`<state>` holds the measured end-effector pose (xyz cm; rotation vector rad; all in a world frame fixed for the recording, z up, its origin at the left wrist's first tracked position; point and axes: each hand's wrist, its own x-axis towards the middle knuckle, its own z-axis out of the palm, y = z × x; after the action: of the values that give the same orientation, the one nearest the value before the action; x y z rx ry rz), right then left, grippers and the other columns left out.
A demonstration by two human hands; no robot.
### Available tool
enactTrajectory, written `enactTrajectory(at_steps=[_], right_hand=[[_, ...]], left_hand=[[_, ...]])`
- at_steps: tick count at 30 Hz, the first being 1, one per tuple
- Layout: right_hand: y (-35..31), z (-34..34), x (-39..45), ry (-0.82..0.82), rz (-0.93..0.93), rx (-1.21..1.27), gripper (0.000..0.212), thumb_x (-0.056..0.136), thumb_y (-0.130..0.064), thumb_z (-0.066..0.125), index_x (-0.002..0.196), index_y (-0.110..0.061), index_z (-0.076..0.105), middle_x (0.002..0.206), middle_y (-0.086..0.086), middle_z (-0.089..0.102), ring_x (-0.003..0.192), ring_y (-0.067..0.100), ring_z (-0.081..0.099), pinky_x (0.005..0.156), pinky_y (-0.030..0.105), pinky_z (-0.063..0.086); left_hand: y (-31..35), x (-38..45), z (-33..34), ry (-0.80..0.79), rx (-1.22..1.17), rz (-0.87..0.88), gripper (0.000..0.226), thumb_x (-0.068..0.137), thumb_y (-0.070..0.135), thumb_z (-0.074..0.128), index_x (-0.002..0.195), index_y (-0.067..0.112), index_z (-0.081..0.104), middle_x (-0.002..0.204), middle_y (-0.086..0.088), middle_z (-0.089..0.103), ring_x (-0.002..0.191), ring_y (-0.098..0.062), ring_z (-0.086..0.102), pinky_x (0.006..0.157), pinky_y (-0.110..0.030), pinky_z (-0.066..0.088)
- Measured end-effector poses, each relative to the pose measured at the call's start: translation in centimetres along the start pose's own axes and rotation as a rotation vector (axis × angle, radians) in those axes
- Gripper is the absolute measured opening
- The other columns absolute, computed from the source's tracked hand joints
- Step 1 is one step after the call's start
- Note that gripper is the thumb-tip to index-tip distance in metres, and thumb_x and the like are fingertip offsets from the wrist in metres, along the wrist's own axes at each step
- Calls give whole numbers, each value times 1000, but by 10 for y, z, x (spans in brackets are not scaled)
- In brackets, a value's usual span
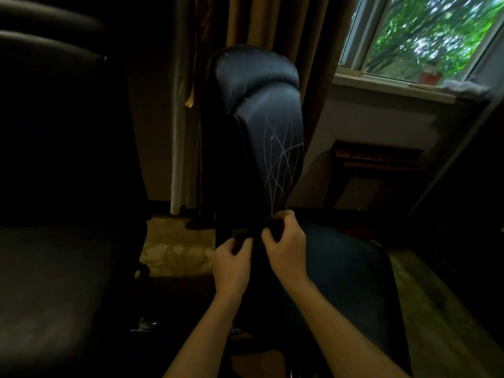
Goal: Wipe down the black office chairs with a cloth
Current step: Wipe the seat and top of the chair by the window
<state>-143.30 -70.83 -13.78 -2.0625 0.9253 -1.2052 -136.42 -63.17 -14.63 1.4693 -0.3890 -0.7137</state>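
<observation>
Landmark: the black leather office chair [261, 126], centre frame, back upright, seat towards the camera.

Small dark cloth [245, 231], bunched, sits at the crease where the chair's back meets the seat, on its left edge. Both hands are on it: cloth is between them, just above the left hand and just left of the right hand's fingers.

Left hand [231, 264]: fingers curled, thumb and fingertips pinching the lower edge of the cloth. Right hand [285, 241]: fingers curled inward, gripping the cloth's right end, fingertips pressed against the base of the chair back. The two hands are near each other; whether they touch I cannot tell. Forearms are bare.

Materials/shapes: chair back is smooth, slightly glossy leather with a padded, rounded headrest and pale scratch-like lines crossing its lower right part. Seat is broad, rounded, dark. Cloth texture is too dark to read.

Left of the chair: a second dark padded chair [54, 159], mostly in shadow. Behind the chair: brown pleated curtains [272, 23]. Up and right of it: a white-framed window [425, 36] with green foliage outside and a pale sill. Patterned beige floor [174, 246] shows between the two chairs.
</observation>
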Motion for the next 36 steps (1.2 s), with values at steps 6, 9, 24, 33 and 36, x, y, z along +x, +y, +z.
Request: enactTrajectory(at_steps=[6, 9, 24, 33, 36], right_hand=[[-73, -16, 72, 27, -230, 27, 26, 86, -9, 64, 98, -24, 46, 92, -4, 59, 83, 10, 60, 74, 22, 51], [-104, -14, 107, 32, -325, 43, 23, 86, -8, 63, 103, -16, 51, 100, 1, 59, 89, 12, 59, 78, 22, 49], [-83, -18, 84, -126, -219, 122, 20, 92, -12, 60, 100, -26, 49, 95, -10, 58, 87, 3, 60, 77, 16, 51], [-105, 6, 92, -89, -195, 92, 12, 94, -12, 55, 103, -15, 48, 100, -3, 52, 81, 5, 52, 69, 14, 45], [-105, 13, 100, -43, -180, 95, 10, 95, -13, 54, 103, -16, 48, 100, -4, 51, 79, 3, 49, 64, 11, 39]], left_hand=[[89, 16, 2, 80, 52, 223, 29, 97, 30, 57, 75, 14, 67, 69, -5, 68, 63, -20, 66, 54, -32, 49], [123, 19, 5, 138, 81, 300, 33, 94, 36, 58, 69, 17, 69, 66, -3, 70, 67, -23, 69, 63, -39, 56], [116, 5, -11, 410, 454, 590, 23, 89, 26, 62, 66, 20, 58, 76, 3, 52, 68, -15, 53, 61, -29, 41], [126, 32, -25, 381, 410, 571, 30, 85, 16, 72, 105, 20, 50, 91, 6, 57, 80, -10, 58, 62, -16, 40], [134, 48, -24, 372, 507, 611, 30, 87, 17, 70, 112, 15, 54, 91, 5, 57, 81, -14, 57, 64, -20, 40]])
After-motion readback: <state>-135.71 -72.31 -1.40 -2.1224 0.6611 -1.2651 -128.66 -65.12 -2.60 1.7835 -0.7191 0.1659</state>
